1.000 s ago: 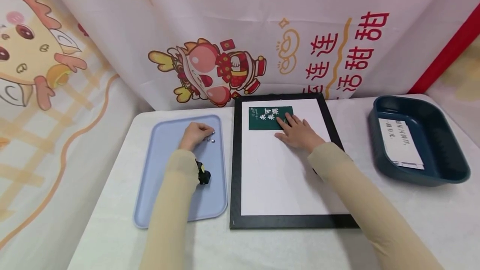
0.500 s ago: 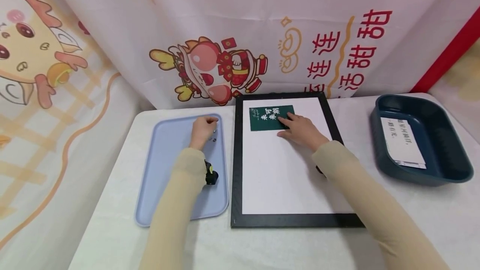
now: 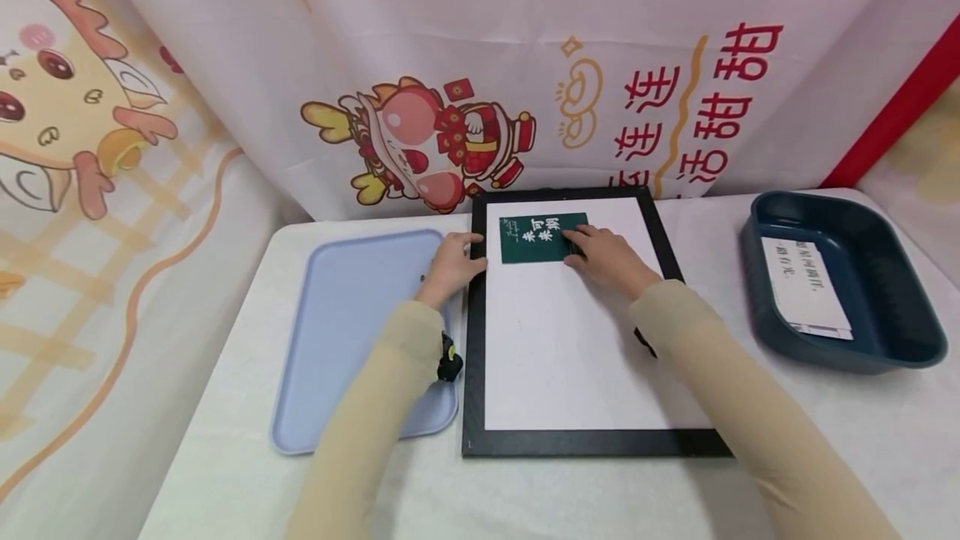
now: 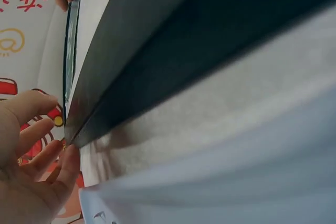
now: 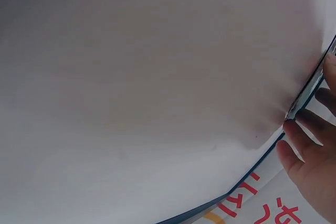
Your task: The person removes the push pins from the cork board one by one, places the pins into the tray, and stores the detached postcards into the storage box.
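A green card [image 3: 534, 240] with white writing lies near the top of a white board [image 3: 570, 340] with a black frame [image 3: 474, 390]. My right hand [image 3: 606, 260] rests at the card's right end, fingertips on it; the right wrist view has these fingers [image 5: 300, 137] along the card's edge. My left hand [image 3: 452, 267] is at the frame's upper left side. In the left wrist view its fingers [image 4: 44, 156] are loosely spread by the frame's edge, with nothing visible between them. Any small thing under the fingertips is too hidden to tell.
A light blue tray [image 3: 352, 315] lies left of the board; small shiny pieces [image 4: 100, 216] in it show partly in the left wrist view. A dark teal bin [image 3: 892, 290] with printed white cards [image 3: 806, 286] stands at right. A printed cloth [image 3: 450, 40] hangs behind.
My left hand has moved right, from above the tray's small shiny pieces to the frame's left edge. My right hand's fingers, flat on the card earlier, have drawn in at its right end.
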`<state>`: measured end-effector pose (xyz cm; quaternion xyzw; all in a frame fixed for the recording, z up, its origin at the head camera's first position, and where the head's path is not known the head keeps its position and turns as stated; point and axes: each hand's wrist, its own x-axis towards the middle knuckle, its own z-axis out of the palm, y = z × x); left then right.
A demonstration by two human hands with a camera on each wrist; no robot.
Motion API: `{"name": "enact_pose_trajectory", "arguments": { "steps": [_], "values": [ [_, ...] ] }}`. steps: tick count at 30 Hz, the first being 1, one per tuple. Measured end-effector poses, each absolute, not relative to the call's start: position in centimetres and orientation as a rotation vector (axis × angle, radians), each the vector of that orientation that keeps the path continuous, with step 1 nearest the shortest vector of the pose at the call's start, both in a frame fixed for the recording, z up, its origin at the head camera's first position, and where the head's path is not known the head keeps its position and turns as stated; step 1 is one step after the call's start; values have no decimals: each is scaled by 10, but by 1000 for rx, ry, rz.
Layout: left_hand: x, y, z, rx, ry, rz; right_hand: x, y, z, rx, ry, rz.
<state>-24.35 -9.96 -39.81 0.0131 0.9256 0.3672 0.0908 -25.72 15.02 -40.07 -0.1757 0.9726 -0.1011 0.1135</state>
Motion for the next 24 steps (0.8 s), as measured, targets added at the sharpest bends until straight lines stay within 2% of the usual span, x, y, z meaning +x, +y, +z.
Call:
{"name": "enact_pose_trajectory", "arguments": {
  "steps": [14, 24],
  "values": [
    [-242, -94, -399, 93, 2732, 951, -276, 145, -399, -411, 2830, -308],
    [-245, -106, -398, 294, 2691, 798, -282, 153, -404, -438, 2743, -409]
  ]
}}
